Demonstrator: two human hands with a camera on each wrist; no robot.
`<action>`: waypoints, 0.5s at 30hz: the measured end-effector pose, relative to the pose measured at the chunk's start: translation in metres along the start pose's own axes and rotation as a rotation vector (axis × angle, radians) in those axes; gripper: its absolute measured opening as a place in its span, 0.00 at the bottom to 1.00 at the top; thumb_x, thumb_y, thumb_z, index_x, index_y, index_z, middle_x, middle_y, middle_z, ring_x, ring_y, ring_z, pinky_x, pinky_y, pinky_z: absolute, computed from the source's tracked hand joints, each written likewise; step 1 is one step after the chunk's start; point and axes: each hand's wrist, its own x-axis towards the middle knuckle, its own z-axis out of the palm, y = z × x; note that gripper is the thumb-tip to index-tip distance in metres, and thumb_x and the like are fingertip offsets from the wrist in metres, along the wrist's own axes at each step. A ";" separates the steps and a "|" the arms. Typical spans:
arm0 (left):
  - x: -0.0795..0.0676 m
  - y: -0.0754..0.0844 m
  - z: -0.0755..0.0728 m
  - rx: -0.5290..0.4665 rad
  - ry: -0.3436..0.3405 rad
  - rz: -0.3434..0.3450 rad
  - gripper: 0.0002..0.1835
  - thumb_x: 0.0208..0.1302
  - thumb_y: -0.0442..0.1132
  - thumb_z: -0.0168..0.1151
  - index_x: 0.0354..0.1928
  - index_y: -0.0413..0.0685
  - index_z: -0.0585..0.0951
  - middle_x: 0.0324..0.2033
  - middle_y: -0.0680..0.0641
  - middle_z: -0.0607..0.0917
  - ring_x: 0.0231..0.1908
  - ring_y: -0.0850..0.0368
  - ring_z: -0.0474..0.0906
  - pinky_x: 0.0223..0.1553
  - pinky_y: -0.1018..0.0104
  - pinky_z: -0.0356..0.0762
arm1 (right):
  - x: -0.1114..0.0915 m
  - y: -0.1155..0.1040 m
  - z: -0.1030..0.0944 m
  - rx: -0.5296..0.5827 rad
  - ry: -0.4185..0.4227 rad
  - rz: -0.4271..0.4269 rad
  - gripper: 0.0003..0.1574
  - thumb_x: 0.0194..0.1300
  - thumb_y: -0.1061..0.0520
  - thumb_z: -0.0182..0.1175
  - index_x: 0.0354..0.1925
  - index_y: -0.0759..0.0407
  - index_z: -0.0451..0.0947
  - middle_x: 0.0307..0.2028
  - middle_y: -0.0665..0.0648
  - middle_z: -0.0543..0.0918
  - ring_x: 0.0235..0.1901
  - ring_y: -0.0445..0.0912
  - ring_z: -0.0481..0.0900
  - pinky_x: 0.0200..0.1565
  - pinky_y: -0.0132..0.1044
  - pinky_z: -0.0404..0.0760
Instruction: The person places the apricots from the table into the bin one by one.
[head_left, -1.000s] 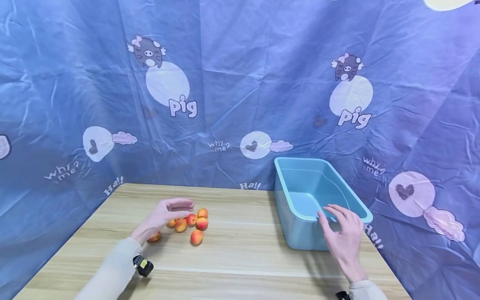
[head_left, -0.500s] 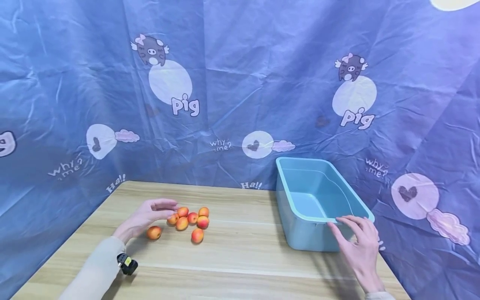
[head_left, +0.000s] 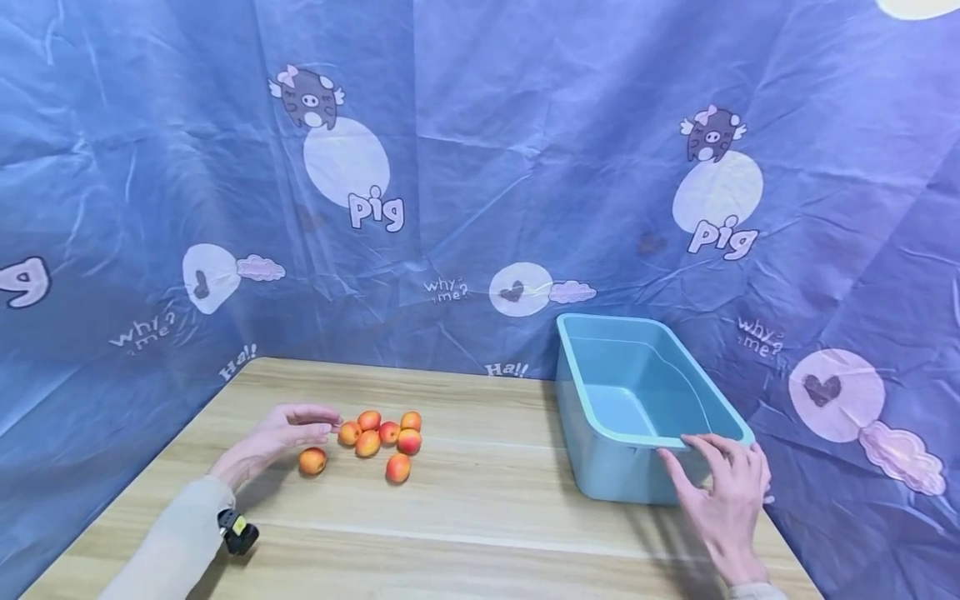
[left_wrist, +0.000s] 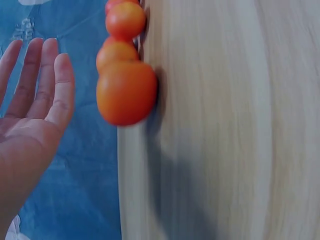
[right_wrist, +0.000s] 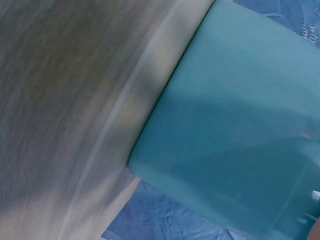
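On the left of the wooden table lies a loose group of orange-red apricots (head_left: 367, 443), with a lone apricot (head_left: 312, 461) nearer my wrist. My left hand (head_left: 273, 437) hovers beside them, its fingers extended and the thumb side up. In the left wrist view the palm and straight fingers (left_wrist: 63, 82) hold nothing, and an apricot (left_wrist: 127, 95) shows close by. At the right stands a blue plastic bin (head_left: 581, 417). My right hand (head_left: 723, 492) holds its near rim, fingers over the edge and thumb at the front wall. The right wrist view shows mostly the bin's wall (right_wrist: 235, 120).
The bin stands close to the back right of the wooden table (head_left: 480, 517). A blue printed curtain (head_left: 465, 167) hangs behind the table and along its sides. One apricot (head_left: 398, 468) sits apart at the front of the group.
My left hand has drawn back to the left, uncovering more apricots. My right hand has moved right from above the bin's near edge onto its rim. The apricots and bin have stayed put.
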 end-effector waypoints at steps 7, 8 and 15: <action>-0.008 -0.002 -0.015 0.097 0.035 -0.095 0.28 0.64 0.41 0.65 0.61 0.31 0.74 0.56 0.39 0.82 0.50 0.65 0.81 0.53 0.70 0.77 | 0.001 -0.002 0.001 0.009 0.024 0.010 0.41 0.56 0.28 0.64 0.32 0.66 0.84 0.34 0.68 0.79 0.39 0.65 0.68 0.65 0.61 0.55; -0.008 -0.003 -0.017 0.113 0.033 -0.105 0.28 0.63 0.41 0.66 0.61 0.32 0.74 0.57 0.37 0.81 0.50 0.66 0.80 0.53 0.71 0.76 | 0.001 -0.002 0.001 0.009 0.025 0.010 0.41 0.56 0.28 0.64 0.32 0.66 0.84 0.34 0.68 0.79 0.40 0.65 0.68 0.65 0.61 0.55; -0.011 -0.015 -0.028 0.196 -0.071 -0.101 0.29 0.63 0.39 0.66 0.62 0.29 0.73 0.59 0.33 0.78 0.53 0.66 0.78 0.52 0.76 0.72 | 0.001 -0.003 0.003 0.019 0.029 0.016 0.41 0.55 0.28 0.64 0.31 0.66 0.84 0.34 0.68 0.79 0.40 0.65 0.67 0.65 0.60 0.55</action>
